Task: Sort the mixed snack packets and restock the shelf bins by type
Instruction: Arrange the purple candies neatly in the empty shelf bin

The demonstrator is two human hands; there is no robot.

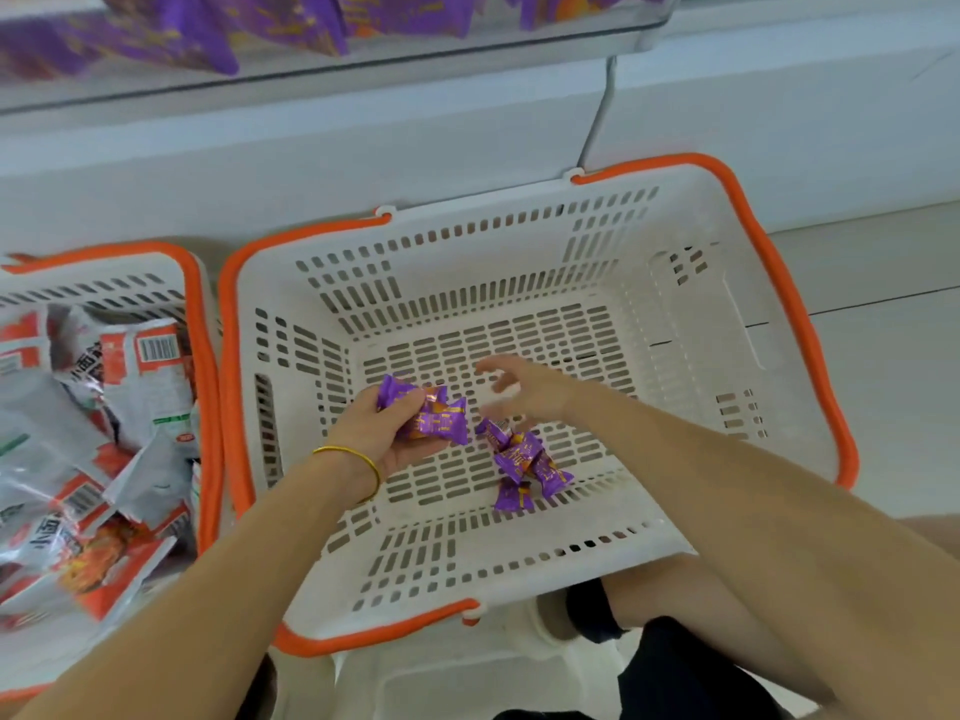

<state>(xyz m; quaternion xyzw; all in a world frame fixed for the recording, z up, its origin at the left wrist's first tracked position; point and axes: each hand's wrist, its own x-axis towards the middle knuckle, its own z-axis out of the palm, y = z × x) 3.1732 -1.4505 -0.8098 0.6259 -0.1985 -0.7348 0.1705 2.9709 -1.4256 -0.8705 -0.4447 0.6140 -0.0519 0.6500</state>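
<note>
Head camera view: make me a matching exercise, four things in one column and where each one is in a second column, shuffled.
Things
1. bunched purple snack packets
2. loose purple snack packets
3. white-and-orange foil packets
4. thin yellow band

Places
A. in the left-edge white plastic basket with orange rim
B. round the left wrist
C. on the floor of the middle white slotted basket with orange rim
D. gripped in the left hand

Pairs: 1-D, 2-C, 3-A, 4-B
</note>
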